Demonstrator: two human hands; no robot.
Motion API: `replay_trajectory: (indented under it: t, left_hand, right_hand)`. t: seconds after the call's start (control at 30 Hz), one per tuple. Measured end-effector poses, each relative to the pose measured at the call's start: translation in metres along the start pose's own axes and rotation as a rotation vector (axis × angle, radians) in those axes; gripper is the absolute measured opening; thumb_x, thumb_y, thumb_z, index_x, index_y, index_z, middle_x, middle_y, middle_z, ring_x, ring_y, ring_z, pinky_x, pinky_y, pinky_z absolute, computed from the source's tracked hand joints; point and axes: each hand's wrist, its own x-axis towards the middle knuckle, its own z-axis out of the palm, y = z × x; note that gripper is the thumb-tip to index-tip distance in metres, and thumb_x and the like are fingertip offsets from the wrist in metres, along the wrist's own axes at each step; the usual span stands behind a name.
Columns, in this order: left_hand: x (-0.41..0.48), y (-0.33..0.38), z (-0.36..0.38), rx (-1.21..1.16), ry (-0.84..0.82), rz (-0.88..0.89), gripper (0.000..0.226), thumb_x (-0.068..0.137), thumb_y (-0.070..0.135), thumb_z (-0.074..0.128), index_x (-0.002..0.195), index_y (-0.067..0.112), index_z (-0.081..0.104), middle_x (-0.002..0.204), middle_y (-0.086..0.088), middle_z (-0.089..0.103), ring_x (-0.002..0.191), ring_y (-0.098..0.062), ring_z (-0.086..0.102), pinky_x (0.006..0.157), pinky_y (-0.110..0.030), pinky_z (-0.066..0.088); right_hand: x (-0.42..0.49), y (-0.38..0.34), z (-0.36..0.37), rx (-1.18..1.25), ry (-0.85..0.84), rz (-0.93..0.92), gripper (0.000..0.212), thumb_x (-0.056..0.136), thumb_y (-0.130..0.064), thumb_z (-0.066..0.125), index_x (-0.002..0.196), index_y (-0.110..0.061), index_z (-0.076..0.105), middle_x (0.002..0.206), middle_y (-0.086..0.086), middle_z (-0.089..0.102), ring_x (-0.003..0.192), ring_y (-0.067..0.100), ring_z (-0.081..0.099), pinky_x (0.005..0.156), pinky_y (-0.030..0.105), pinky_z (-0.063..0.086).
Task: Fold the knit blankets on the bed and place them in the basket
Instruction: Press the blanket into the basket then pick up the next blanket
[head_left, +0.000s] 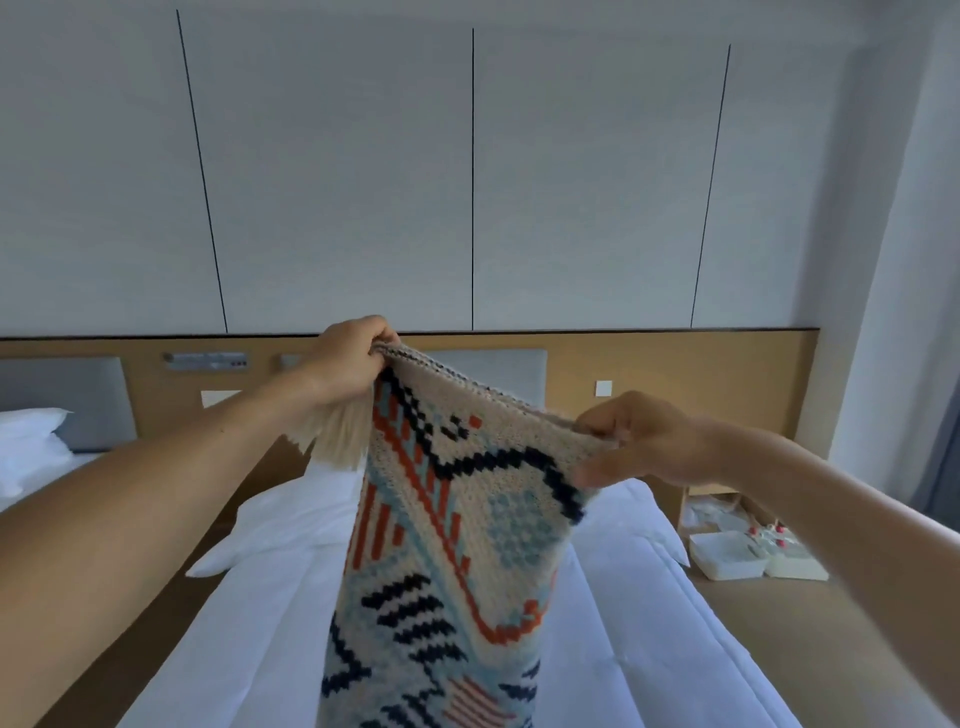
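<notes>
Knit blanket (457, 545), top edge in the pinching grip of left hand (349, 364) and right hand (644, 441).

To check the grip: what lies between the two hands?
In the head view, the top edge of the knit blanket runs from the left hand to the right hand; both pinch it.

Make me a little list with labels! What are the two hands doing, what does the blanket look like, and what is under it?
Left hand: pinches the blanket's top edge, held higher
Right hand: grips the same edge, held lower
Blanket: knit, cream with navy, orange and light blue patterns, hanging down between the hands
Fringe: cream, dangling under the left hand
Bed: white bedding, below the blanket
Pillow: white, behind the blanket
Trays: white, on the floor to the right
</notes>
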Motion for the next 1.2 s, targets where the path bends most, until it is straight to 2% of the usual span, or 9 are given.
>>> replay_trajectory:
  t: [0.13, 0.23, 0.4, 0.5, 0.6, 0.67, 0.8, 1.0, 1.2]
  left_hand:
    - [0.001, -0.008, -0.002, -0.063, 0.038, -0.019, 0.017, 0.093, 0.002, 0.048, 0.1, 0.013, 0.06, 0.097, -0.001, 0.059, 0.089, -0.02, 0.054, 0.071, -0.03, 0.037]
    - [0.002, -0.02, -0.005, -0.088, 0.042, -0.053, 0.014, 0.091, 0.003, 0.053, 0.097, 0.012, 0.063, 0.097, -0.001, 0.062, 0.088, -0.02, 0.056, 0.068, -0.03, 0.04]
    - [0.006, -0.037, 0.001, -0.278, -0.008, -0.14, 0.019, 0.088, -0.002, 0.056, 0.088, 0.015, 0.064, 0.093, -0.003, 0.065, 0.088, -0.021, 0.06, 0.07, -0.031, 0.049]
    - [0.015, -0.037, 0.012, -0.355, -0.063, -0.173, 0.022, 0.084, -0.005, 0.058, 0.082, 0.016, 0.063, 0.091, -0.004, 0.065, 0.089, -0.022, 0.061, 0.078, -0.035, 0.052]
    - [0.024, -0.027, 0.033, -0.38, -0.138, -0.154, 0.019, 0.082, -0.008, 0.06, 0.085, 0.01, 0.065, 0.087, -0.004, 0.064, 0.079, -0.016, 0.059, 0.057, -0.016, 0.048]
    - [0.031, -0.016, 0.052, -0.418, -0.161, -0.136, 0.017, 0.083, -0.006, 0.06, 0.089, 0.008, 0.066, 0.085, -0.003, 0.064, 0.075, -0.014, 0.057, 0.054, -0.016, 0.044]
    - [0.051, 0.02, 0.101, -0.497, -0.246, -0.138, 0.016, 0.083, -0.005, 0.058, 0.086, 0.008, 0.068, 0.087, -0.008, 0.066, 0.08, -0.021, 0.059, 0.066, -0.029, 0.048]
    - [0.077, 0.113, 0.164, -0.609, -0.278, -0.105, 0.022, 0.082, -0.008, 0.054, 0.078, 0.01, 0.065, 0.082, -0.005, 0.063, 0.08, -0.022, 0.057, 0.066, -0.028, 0.047]
    - [0.109, 0.214, 0.197, -0.724, -0.18, -0.049, 0.018, 0.085, -0.003, 0.053, 0.085, 0.012, 0.064, 0.092, -0.004, 0.063, 0.087, -0.02, 0.056, 0.067, -0.026, 0.042]
  right_hand:
    - [0.004, 0.002, 0.007, 0.208, 0.089, -0.051, 0.031, 0.068, -0.033, 0.077, 0.079, -0.006, 0.068, 0.073, 0.01, 0.064, 0.071, 0.024, 0.058, 0.069, 0.037, 0.043]
    - [0.01, 0.003, 0.016, 0.074, 0.172, 0.03, 0.04, 0.069, -0.046, 0.077, 0.084, -0.009, 0.068, 0.082, 0.014, 0.074, 0.073, 0.034, 0.068, 0.07, 0.048, 0.051]
    - [0.016, -0.002, 0.01, -0.178, 0.429, 0.139, 0.03, 0.08, -0.034, 0.077, 0.067, -0.014, 0.058, 0.051, -0.012, 0.056, 0.047, 0.005, 0.048, 0.051, 0.025, 0.037]
    - [0.014, 0.002, 0.017, -0.271, 0.445, 0.231, 0.035, 0.08, -0.034, 0.076, 0.074, -0.005, 0.057, 0.06, -0.004, 0.049, 0.051, 0.008, 0.04, 0.048, 0.019, 0.031]
    - [0.002, 0.012, 0.02, -0.266, 0.48, 0.329, 0.033, 0.079, -0.028, 0.079, 0.07, -0.01, 0.052, 0.058, -0.002, 0.05, 0.042, 0.002, 0.041, 0.042, 0.014, 0.032]
    - [-0.009, 0.02, 0.017, -0.231, 0.565, 0.392, 0.032, 0.079, -0.021, 0.08, 0.07, -0.013, 0.05, 0.058, 0.003, 0.057, 0.042, 0.004, 0.048, 0.041, 0.017, 0.037]
    - [-0.042, 0.042, 0.009, -0.239, 0.657, 0.54, 0.029, 0.077, -0.017, 0.081, 0.075, -0.01, 0.052, 0.07, 0.012, 0.067, 0.052, 0.012, 0.057, 0.051, 0.024, 0.049]
    - [-0.107, 0.064, -0.034, -0.455, 0.732, 0.72, 0.035, 0.072, -0.046, 0.079, 0.076, -0.016, 0.061, 0.074, 0.004, 0.067, 0.069, 0.024, 0.064, 0.07, 0.042, 0.058]
    - [-0.159, 0.069, -0.089, -0.556, 0.953, 0.679, 0.026, 0.076, -0.031, 0.08, 0.074, -0.022, 0.056, 0.074, -0.005, 0.064, 0.066, 0.014, 0.064, 0.058, 0.028, 0.053]
